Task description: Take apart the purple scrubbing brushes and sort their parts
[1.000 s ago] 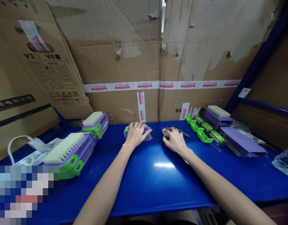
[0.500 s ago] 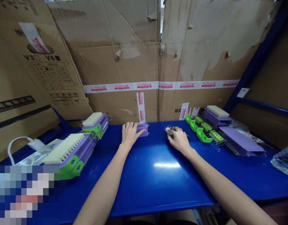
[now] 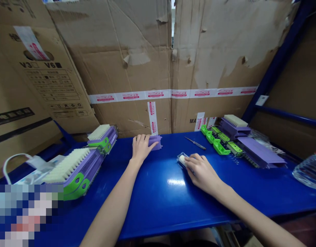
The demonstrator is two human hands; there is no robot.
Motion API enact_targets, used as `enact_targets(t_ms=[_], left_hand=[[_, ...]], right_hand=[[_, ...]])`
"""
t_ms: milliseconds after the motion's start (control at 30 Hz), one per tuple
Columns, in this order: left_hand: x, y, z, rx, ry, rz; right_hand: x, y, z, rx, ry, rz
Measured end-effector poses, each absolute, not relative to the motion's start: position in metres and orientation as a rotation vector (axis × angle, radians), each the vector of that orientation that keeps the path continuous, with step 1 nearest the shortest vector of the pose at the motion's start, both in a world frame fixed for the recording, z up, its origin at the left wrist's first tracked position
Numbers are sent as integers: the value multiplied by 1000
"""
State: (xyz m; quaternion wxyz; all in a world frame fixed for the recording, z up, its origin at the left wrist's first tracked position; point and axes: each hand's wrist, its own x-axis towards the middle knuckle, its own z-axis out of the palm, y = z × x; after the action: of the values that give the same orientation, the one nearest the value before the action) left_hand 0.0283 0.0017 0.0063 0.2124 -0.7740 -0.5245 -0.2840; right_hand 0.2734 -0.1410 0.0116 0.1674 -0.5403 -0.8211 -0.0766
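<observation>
If pinched loosely, could slip.
In right fingers [image 3: 193, 160], small clear box [image 3: 180, 161]; under left fingers [image 3: 142, 140], grip unclear, purple plastic housing [image 3: 156, 142].

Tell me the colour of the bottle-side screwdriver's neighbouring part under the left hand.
The part is purple, seen best in the head view.

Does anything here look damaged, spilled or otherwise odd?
Yes, the cardboard behind the blue table looks damaged: its surface is peeled in ragged patches, and a narrow gap shows near the top middle. I can't see any spill.
</observation>
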Motion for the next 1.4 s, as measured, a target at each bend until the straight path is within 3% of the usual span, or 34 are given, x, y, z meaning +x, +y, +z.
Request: enact_targets(t_ms=[167, 300, 567, 833, 1400], left_hand=[[28, 2, 6, -2150, -1457, -770], [28, 2, 6, -2147, -1453, -762], [29, 3, 5, -2148, -1449, -763], [27, 3, 5, -2152, -1435, -764], [28, 3, 5, -2149, -1426, -796]], right_hand=[[321, -215, -20, -1438, -2033, -346], [373, -244, -33, -1618, -1681, -477], [431, -227, -29, -1731, -1540, -688], [431, -226, -31, -1769, -1464, -1000], [430, -203, -28, -1827, -1486, -927]])
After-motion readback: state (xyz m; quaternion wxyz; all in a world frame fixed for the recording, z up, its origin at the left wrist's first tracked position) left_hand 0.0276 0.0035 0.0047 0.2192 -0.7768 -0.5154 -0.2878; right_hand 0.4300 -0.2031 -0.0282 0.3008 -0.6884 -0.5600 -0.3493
